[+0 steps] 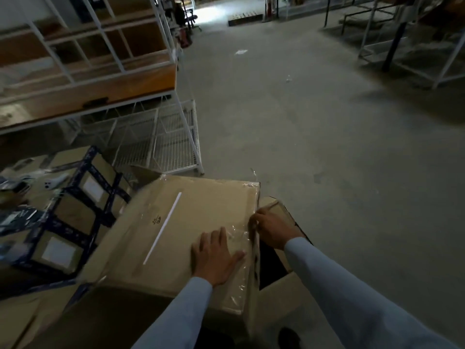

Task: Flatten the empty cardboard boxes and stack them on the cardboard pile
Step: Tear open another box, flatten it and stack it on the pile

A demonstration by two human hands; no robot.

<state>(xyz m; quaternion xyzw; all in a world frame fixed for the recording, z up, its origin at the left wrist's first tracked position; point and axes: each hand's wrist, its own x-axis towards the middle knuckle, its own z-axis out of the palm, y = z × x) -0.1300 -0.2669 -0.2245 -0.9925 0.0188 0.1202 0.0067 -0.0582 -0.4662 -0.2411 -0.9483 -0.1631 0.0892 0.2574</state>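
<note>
- Stretching over most of the view: grey concrete floor point(314, 127), dim, w/ a paper scrap point(241, 52) far off.
- White rack point(105, 41) w/ brown boards upper left; wire cage point(161, 139) under it.
- Taped cartons point(73, 210) at left, crossed by dark blue tape.
- Task item: cardboard box point(191, 215) right in front of the person, not yet flat, top panel tilted up toward the view. An open carton point(279, 295) w/ dark inside sits just beside it on the right. Can't tell which heap is the cardboard pile; maybe the brown sheets lower left.
- L hand point(216, 255): flat, fingers spread, pressing the top panel near its right edge.
- R hand point(274, 227): fingers curled at the box's right top edge, apparently pinching the loose clear tape point(236, 238) there.
- Risks, as I judge them:
  - tape tears short and leaves the seam shut, so the box won't fold;
  - box is tilted, so a hard pull w/ too little L-hand pressure could slide or tip it onto the taped cartons;
  - a stiff cardboard edge or taut tape could nick a finger;
  - low light makes the seam hard to see.
- Writing: small dark print point(156, 219) beside a white strip point(163, 227) on the top panel, too blurred to read. White labels point(58, 251) on the taped cartons look blank or illegible. The blue tape's print is illegible. No brand legible.
</note>
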